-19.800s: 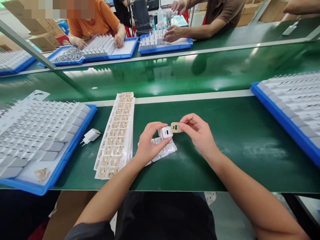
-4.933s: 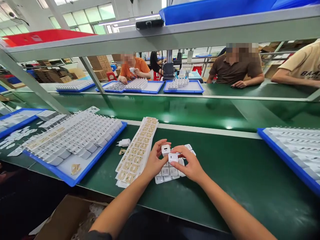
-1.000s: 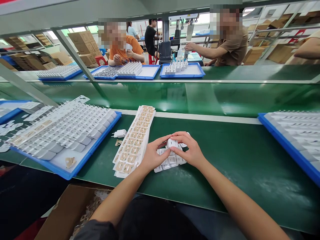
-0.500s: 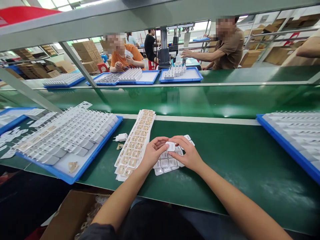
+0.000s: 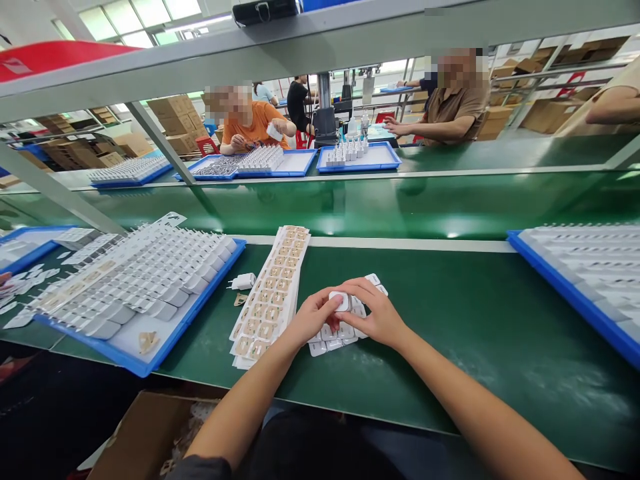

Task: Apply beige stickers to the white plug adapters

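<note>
My left hand (image 5: pixel 316 319) and my right hand (image 5: pixel 377 313) meet over the table, fingers closed around a small white charger (image 5: pixel 343 302). Its rounded square face points up between my fingertips; its prongs are not visible. Beneath my hands lie rows of white rounded squares (image 5: pixel 334 345) with small dark print, partly covered by my fingers. Left of them a stack of long white sheets (image 5: pixel 270 300) carries rows of tan label pieces. Beyond the stack's left edge another white charger (image 5: pixel 243 281) lies on its side, prongs leftward, near a tan scrap (image 5: pixel 241 299).
A blue tray (image 5: pixel 187 337) of white chargers stands at left, strips across it. Another blue tray (image 5: pixel 565 290) with white chargers is at right. A metal shelf beam (image 5: pixel 320 50) crosses overhead. Co-workers sit beyond the green bench (image 5: pixel 450 373). A cardboard box (image 5: pixel 137 437) stands below.
The camera view has tilted slightly upward. My hands stay around the charger, which has turned so more of its side shows. A co-worker's hand opposite has drawn back.
</note>
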Action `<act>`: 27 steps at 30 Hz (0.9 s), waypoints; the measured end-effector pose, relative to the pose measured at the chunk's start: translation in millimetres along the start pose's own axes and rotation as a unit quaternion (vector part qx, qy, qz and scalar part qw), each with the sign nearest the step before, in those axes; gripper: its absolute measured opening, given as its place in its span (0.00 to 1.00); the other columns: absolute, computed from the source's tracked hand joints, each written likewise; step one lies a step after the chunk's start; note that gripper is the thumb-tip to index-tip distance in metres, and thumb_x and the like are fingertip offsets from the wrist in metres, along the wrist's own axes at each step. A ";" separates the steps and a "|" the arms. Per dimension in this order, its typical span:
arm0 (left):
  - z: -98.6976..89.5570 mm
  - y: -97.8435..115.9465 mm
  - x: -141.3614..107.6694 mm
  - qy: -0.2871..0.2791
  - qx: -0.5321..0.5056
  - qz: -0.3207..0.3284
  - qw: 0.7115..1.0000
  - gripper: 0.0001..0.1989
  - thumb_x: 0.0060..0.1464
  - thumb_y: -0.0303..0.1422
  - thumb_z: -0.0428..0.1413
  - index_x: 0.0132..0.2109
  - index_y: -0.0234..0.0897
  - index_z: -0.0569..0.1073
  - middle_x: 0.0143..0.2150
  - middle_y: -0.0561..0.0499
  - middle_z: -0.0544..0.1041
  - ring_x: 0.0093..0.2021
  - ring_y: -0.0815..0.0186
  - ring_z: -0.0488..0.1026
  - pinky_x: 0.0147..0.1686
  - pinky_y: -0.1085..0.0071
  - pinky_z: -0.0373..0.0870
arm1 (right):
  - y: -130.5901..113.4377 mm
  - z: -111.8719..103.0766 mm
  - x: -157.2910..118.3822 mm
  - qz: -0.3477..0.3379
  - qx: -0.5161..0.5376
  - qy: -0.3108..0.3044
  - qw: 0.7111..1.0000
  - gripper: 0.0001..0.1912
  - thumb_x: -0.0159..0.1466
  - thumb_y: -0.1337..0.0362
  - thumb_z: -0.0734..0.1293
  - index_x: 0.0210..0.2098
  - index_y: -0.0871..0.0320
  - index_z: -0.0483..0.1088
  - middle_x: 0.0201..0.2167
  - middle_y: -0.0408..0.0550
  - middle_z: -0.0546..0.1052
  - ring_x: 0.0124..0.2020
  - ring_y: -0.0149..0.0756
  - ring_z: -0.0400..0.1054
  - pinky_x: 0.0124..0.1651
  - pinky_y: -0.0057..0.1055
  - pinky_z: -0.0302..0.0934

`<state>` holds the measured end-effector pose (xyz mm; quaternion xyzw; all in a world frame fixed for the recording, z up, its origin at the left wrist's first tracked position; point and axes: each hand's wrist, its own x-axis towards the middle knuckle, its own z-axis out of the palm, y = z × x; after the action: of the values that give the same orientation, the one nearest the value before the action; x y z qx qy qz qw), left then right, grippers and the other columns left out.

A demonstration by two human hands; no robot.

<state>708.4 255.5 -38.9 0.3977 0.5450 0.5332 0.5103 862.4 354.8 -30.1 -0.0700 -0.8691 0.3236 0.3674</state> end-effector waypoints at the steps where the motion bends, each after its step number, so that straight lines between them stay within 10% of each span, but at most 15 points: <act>1: 0.7 0.7 -0.3 -0.001 -0.002 0.002 1.000 0.30 0.54 0.56 0.58 0.49 0.34 0.75 0.26 0.54 0.70 0.22 0.70 0.68 0.25 0.72 0.69 | -0.4 -0.2 0.2 0.001 0.003 -0.001 1.000 0.17 0.66 0.61 0.70 0.54 0.52 0.69 0.47 0.51 0.75 0.49 0.42 0.70 0.52 0.41 0.69; 12: 1.5 -2.1 -0.3 0.043 -0.057 0.087 0.994 0.29 0.56 0.51 0.60 0.56 0.34 0.73 0.44 0.45 0.76 0.36 0.65 0.74 0.35 0.69 0.77 | -2.5 -2.4 1.8 0.146 0.078 -0.031 0.986 0.20 0.67 0.55 0.67 0.58 0.47 0.70 0.52 0.51 0.68 0.47 0.37 0.69 0.44 0.34 0.71; 27: 7.2 -4.6 2.1 0.048 -0.076 0.039 0.995 0.33 0.52 0.56 0.60 0.54 0.33 0.70 0.37 0.47 0.77 0.34 0.62 0.77 0.36 0.62 0.78 | 5.8 3.2 1.3 0.207 0.128 -0.054 0.968 0.25 0.66 0.49 0.65 0.58 0.53 0.68 0.44 0.50 0.74 0.36 0.34 0.69 0.34 0.30 0.67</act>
<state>715.7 258.2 -43.0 0.3525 0.5106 0.6113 0.4913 858.6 358.2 -34.6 -0.1834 -0.8056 0.5044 0.2507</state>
